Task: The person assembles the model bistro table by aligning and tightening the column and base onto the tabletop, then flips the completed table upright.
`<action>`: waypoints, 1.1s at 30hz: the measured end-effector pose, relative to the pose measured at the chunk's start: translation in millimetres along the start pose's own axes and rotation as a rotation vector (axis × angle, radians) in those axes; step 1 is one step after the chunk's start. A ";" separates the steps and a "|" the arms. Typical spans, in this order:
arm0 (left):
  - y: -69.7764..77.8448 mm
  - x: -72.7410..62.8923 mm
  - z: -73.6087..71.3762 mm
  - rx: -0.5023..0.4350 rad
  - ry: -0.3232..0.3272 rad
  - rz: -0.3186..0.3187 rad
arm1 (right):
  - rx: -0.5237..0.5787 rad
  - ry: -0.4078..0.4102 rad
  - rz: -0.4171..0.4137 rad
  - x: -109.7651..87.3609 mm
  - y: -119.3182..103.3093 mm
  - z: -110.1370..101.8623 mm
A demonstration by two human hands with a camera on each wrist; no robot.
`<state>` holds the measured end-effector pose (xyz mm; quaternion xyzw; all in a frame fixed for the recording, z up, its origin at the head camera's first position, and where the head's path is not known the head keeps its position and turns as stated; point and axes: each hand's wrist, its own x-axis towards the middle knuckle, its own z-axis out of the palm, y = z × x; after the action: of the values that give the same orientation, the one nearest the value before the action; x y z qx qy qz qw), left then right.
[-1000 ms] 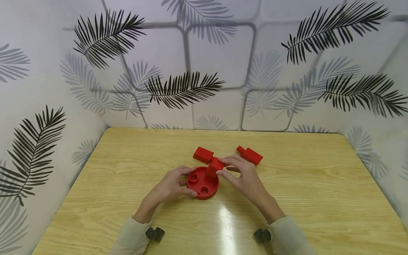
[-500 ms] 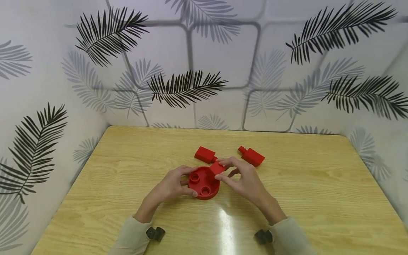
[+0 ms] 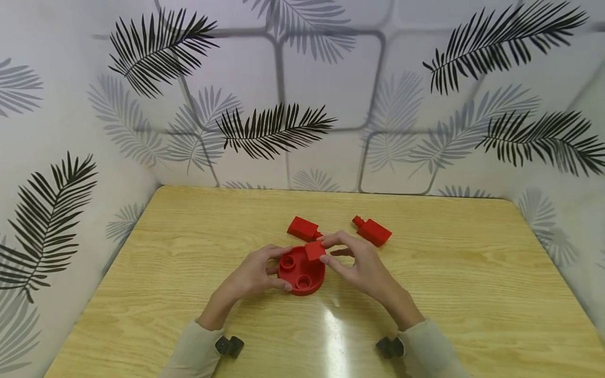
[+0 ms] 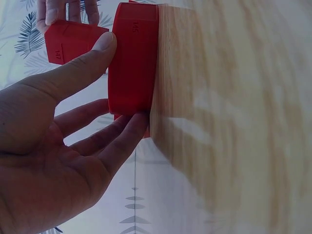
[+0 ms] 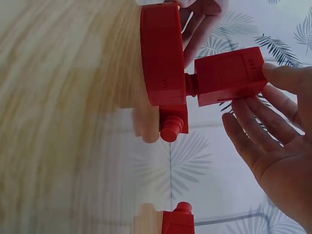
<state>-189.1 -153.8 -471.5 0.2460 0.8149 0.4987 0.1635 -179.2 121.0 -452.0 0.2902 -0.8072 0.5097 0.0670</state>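
We've got the left hand (image 3: 259, 270) gripping the red dish (image 3: 299, 270), thumb on the near rim, other fingers wrapped round the side. Right hand (image 3: 361, 265) pinches the red block (image 3: 315, 250) between thumb and fingertips, over the dish's far right part.

From the head view we only get the block's end face; its neck (image 5: 191, 85) is hidden there. Right wrist view shows it: ridged, standing between block and dish rim. The rim covers its lower end, so we can't tell how deep it sits or whether it's engaged. Dish floor under the block: also hidden. Two ring sockets are visible, left (image 3: 287, 262) and near (image 3: 303, 282).

Two more blocks lie on the wooden table (image 3: 449, 273) past the dish: left spare (image 3: 303, 229), neck end close to the right fingertips and partly obscured, and right spare (image 3: 374, 232), fully visible from the head, cut off by the bottom edge of the right wrist view. Small digits are on the parts; we can't read them all reliably. Both sleeves (image 3: 194, 349) run out of frame.
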 end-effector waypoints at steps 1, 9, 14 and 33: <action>-0.2 -0.3 0.0 -0.005 0.000 0.003 | 0.002 -0.004 -0.005 0.5 -0.2 -0.1; -2.2 -0.5 1.2 -0.005 0.003 0.008 | 0.042 -0.060 -0.017 7.5 1.6 1.6; -2.0 0.2 0.6 -0.010 0.002 0.014 | 0.023 -0.136 0.001 14.1 -0.7 3.1; 0.6 -1.2 1.5 -0.009 0.005 -0.020 | -0.069 -0.215 0.046 25.3 1.8 -1.8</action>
<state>-187.2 -153.1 -471.5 0.2357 0.8155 0.5013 0.1676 -201.2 112.9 -442.3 0.3219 -0.8332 0.4492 -0.0216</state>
